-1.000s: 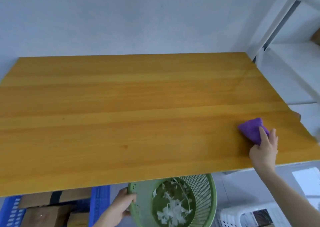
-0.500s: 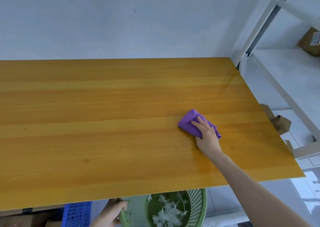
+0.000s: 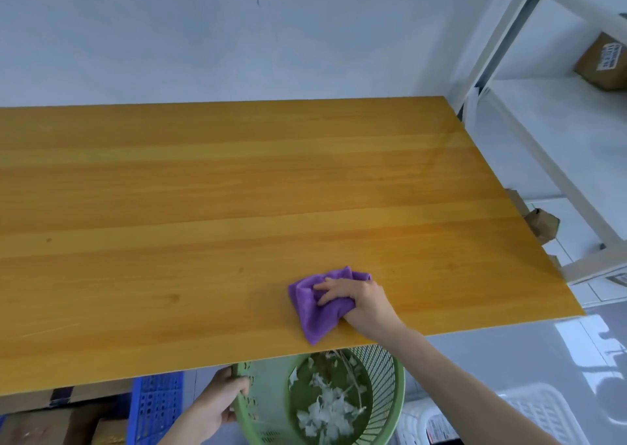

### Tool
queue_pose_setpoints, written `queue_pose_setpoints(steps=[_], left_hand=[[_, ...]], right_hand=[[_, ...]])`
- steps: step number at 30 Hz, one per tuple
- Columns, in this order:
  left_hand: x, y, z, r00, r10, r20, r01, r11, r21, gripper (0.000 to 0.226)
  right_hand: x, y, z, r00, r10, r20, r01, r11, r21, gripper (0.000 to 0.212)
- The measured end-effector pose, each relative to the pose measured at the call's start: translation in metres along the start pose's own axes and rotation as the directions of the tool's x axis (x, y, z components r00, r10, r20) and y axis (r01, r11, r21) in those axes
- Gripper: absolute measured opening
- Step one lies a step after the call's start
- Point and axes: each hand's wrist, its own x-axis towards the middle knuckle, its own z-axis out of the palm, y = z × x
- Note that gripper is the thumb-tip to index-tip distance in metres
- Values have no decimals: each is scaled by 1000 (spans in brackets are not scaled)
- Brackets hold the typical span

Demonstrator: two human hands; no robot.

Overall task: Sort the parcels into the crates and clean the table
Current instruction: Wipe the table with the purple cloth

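Observation:
A purple cloth (image 3: 314, 315) lies on the yellow wooden table (image 3: 203, 207) close to its near edge. My right hand (image 3: 363, 300) presses on the cloth with the fingers spread over it. Below the table edge my left hand (image 3: 217, 407) grips the rim of a green mesh basket (image 3: 383, 370) that holds white paper scraps (image 3: 329, 407). A blue crate (image 3: 156, 400) with brown parcels (image 3: 44, 424) stands under the table at the lower left.
A white metal shelf (image 3: 549, 129) stands to the right of the table, with a brown box (image 3: 604, 61) on it. A white crate (image 3: 543, 414) sits on the grey floor at the lower right. The wall runs behind the table.
My right hand has slid the purple cloth from the table's right side leftward and toward the near edge, above the basket. The left hand keeps its grip on the basket rim.

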Motion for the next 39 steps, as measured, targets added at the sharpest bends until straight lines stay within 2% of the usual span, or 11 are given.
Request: queue_pose_setpoints(steps=[8, 11, 13, 15, 17, 20, 22, 24, 27, 32, 39], left_hand=[[-7, 3, -7, 998, 58, 14, -57, 997, -50, 18], [-10, 6, -8, 997, 71, 21, -70, 997, -45, 16], [-12, 8, -10, 997, 64, 37, -63, 997, -34, 14], [-16, 10, -13, 997, 53, 52, -52, 999, -9, 13], [-17, 11, -16, 997, 41, 63, -42, 999, 27, 12], [-18, 13, -18, 997, 25, 79, -29, 998, 59, 14], [-14, 13, -19, 996, 36, 84, -44, 995, 92, 14], [-10, 11, -14, 994, 58, 93, -69, 990, 119, 14], [-3, 8, -2, 990, 62, 129, -82, 984, 159, 16], [3, 9, 26, 979, 73, 190, -109, 976, 188, 27], [3, 20, 54, 968, 71, 240, -123, 970, 209, 14]], right_hand=[[-31, -18, 24, 998, -29, 51, 25, 997, 67, 41], [-36, -36, 11, 975, 84, 207, -125, 973, 196, 45], [-39, -45, -4, 949, 154, 276, -252, 896, 366, 46], [-42, -41, -23, 965, 235, 115, -260, 804, 534, 48], [-42, -24, -49, 916, 360, -178, -165, 742, 649, 56], [-39, 14, -93, 683, 508, -524, -211, 825, 525, 63], [-38, 42, -111, 590, 561, -581, -401, 828, 392, 67], [-34, 61, -115, 643, 549, -535, -583, 803, 124, 70], [-20, 61, -102, 808, 437, -395, -537, 823, -188, 73], [-14, 47, -78, 929, 253, -271, -315, 925, -213, 76], [-70, 26, -53, 975, 174, -139, -186, 979, -79, 68]])
